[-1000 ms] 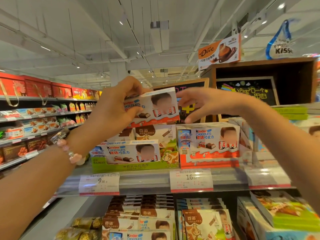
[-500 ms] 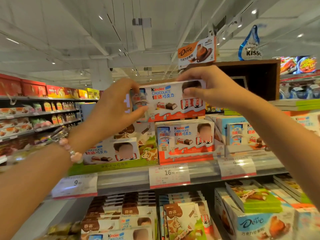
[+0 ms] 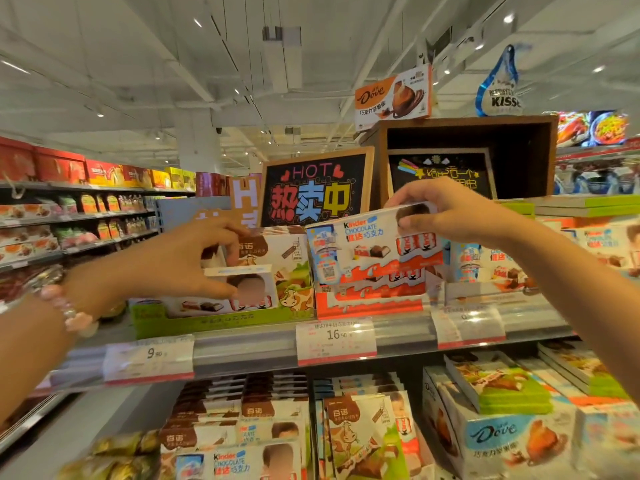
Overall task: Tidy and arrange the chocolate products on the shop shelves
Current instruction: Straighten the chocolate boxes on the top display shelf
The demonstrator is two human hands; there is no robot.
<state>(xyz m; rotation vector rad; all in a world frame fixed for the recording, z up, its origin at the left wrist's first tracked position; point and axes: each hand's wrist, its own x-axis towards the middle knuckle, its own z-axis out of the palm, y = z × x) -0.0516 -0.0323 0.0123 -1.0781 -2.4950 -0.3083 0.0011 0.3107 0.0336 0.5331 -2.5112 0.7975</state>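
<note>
right hand (image 3: 450, 211): I see it pinching Kinder Chocolate box (image 3: 374, 244) at the top right corner, thumb on front.
left hand (image 3: 173, 261): fingers curled, gripping smaller Kinder box (image 3: 239, 289), left of the first.

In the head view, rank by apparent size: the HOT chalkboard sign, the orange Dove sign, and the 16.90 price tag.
1. HOT chalkboard sign
2. Orange Dove sign
3. 16.90 price tag
The last two look close, and their distances differ, so that order is unsure.
</note>
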